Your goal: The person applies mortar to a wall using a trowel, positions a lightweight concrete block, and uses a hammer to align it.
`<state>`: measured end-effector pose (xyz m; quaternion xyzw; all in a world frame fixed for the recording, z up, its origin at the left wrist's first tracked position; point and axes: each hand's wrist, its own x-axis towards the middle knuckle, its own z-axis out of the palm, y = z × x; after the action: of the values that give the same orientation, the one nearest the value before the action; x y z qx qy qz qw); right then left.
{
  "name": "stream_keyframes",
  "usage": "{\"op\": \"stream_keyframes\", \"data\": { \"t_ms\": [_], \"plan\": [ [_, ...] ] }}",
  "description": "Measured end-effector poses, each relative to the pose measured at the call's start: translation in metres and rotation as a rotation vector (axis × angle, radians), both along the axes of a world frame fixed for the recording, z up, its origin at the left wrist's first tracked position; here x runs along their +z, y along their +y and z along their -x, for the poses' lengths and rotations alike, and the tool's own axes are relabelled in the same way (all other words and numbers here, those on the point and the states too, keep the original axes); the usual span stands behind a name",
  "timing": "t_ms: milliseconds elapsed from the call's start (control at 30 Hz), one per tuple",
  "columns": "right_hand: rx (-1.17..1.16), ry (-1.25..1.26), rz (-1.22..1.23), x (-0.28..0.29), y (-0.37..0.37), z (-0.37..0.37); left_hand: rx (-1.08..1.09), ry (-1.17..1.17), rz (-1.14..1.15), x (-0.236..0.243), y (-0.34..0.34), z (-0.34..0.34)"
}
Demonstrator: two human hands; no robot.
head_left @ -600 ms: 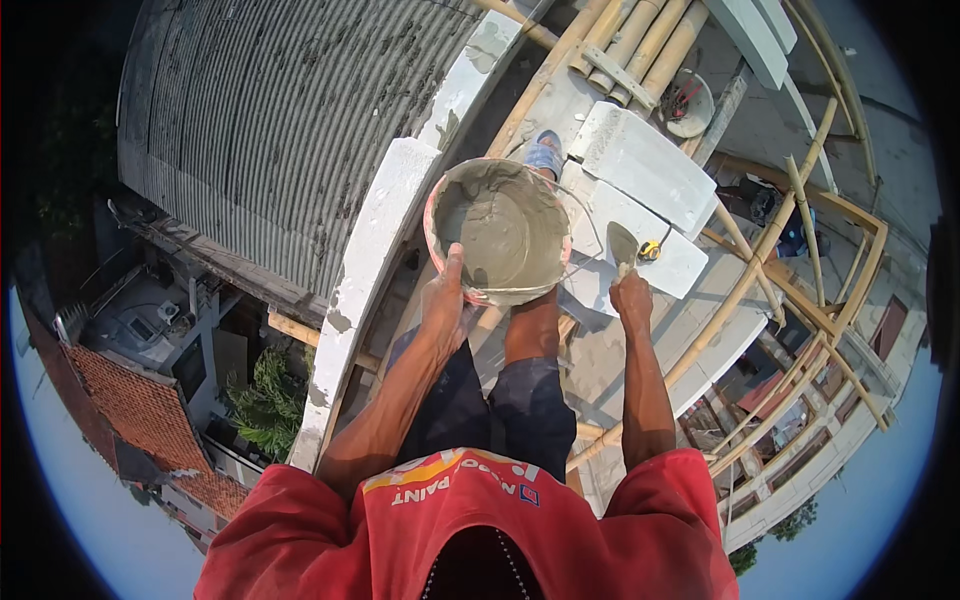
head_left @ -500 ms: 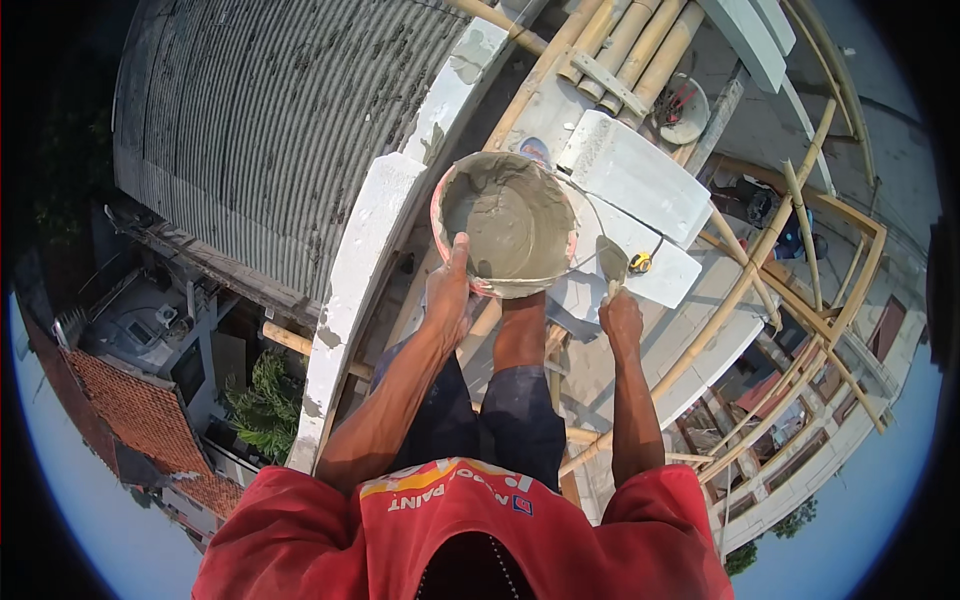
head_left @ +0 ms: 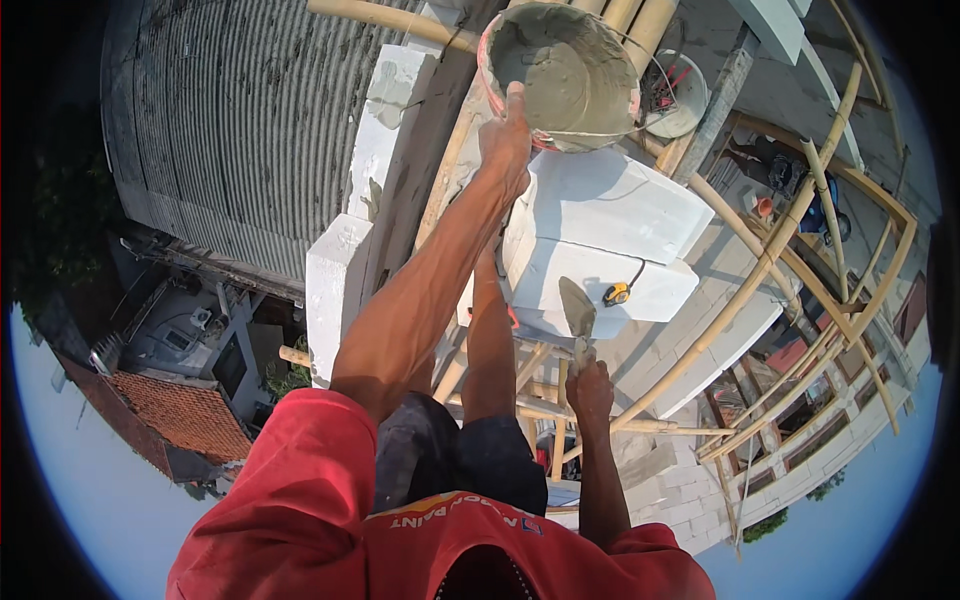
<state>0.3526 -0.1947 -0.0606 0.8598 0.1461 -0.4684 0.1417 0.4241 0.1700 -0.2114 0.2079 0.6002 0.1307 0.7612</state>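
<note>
Mortar bucket (head_left: 578,142) at arm's length
Your left hand (head_left: 506,148) clasps its near rim, beyond the white blocks (head_left: 625,205); your right hand (head_left: 590,388) wraps the trowel (head_left: 577,305) handle. This looks like positioning the bucket; next, keep it level

Underside of bucket (head_left: 580,142) hidden; handle of trowel (head_left: 577,308) partly covered by right hand (head_left: 590,388).

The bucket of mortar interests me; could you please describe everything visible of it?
The bucket is round, plastic-looking, with pinkish-red patches and a rim smeared grey. Wet-looking grey mortar lies inside and coats its inner wall. A thin handle arcs off its right side. The left hand grips the near left rim. At the view's top, its mouth faces the camera; its base is hidden.
</note>
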Motion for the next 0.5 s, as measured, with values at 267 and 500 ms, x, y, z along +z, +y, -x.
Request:
{"op": "stream_keyframes", "data": {
  "t_ms": [267, 500],
  "plan": [
    [-0.284, 0.101, -0.118, 0.030, 0.022, -0.032, -0.128, 0.063, 0.012, -0.090, 0.031, -0.083],
    [-0.197, -0.139, -0.457, 0.056, 0.187, -0.174, -0.213, -0.088, 0.059, -0.072, 0.033, -0.051]
  ]
}}
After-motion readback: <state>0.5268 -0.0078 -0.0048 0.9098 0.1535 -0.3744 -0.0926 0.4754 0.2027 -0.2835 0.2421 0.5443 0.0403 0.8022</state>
